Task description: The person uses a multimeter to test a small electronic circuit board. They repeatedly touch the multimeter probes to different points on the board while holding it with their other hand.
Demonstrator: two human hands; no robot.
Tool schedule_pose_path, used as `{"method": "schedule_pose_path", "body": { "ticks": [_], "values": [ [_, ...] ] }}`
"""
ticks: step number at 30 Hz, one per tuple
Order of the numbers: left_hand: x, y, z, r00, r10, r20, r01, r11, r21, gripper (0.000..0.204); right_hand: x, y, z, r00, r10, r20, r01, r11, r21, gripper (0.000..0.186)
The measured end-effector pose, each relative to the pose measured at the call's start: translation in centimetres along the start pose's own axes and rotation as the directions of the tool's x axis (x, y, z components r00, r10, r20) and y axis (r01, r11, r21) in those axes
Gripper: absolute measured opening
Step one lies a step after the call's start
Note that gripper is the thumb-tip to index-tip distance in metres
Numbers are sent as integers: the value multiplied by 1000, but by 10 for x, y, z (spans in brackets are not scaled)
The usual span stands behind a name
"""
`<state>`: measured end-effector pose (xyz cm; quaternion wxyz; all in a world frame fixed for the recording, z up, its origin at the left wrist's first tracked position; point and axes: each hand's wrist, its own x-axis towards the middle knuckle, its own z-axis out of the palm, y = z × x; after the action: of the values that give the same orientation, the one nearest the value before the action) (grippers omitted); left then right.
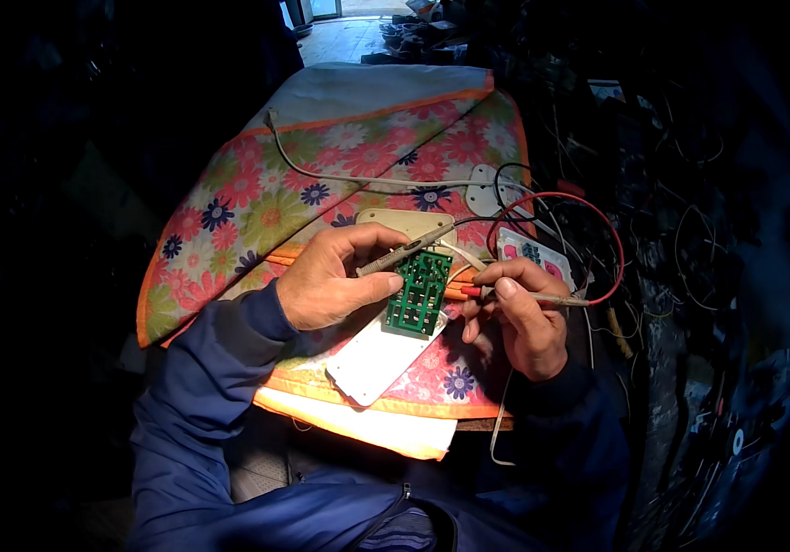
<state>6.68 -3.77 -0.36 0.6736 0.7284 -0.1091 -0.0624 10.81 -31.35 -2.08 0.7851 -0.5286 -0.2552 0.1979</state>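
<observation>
My left hand [335, 281] is closed on a grey test probe [406, 251] with a black lead. Its thumb rests against the left edge of a green circuit board [419, 294] dotted with dark parts. Between thumb and fingers, my right hand [531, 327] grips a second test probe [556, 299], with a red lead, to the right of the board. Under the board lies a white plastic casing half [381, 368], brightly lit. A beige casing piece [402, 222] sits just beyond my left fingers.
A flowered cloth [257, 212] with orange edging covers the work surface. Across it runs a white cable [358, 178], near a white round-ended piece [482, 189]. A pink-and-white device [533, 256] lies beyond my right hand. Dark clutter and loose wires fill the right side.
</observation>
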Motion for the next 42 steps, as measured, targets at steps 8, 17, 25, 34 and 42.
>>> {"method": "schedule_pose_path", "body": {
  "ticks": [8, 17, 25, 34, 42],
  "values": [
    [-1, 0, -1, 998, -56, 9, 55, 998, 25, 39, 0, -4, 0, 970, -216, -107, 210, 975, -72, 43],
    [0, 3, 2, 999, -49, -19, 51, 992, 114, 34, 2, 4, 10, 958, -278, -65, 228, 883, -411, 41],
    [-2, 4, 1, 998, -58, -5, 58, 991, 119, 32, 6, 20, 10, 964, -263, -40, 207, 836, -509, 49],
    [-18, 26, 3, 996, -80, 35, 77, 994, 78, 30, 0, 15, 11, 897, -428, 107, 411, 722, -557, 37],
    [-54, 17, 19, 992, 113, -49, -112, 993, 25, 38, -12, 6, 21, 841, -455, 295, 537, 629, -561, 35]
  ]
}}
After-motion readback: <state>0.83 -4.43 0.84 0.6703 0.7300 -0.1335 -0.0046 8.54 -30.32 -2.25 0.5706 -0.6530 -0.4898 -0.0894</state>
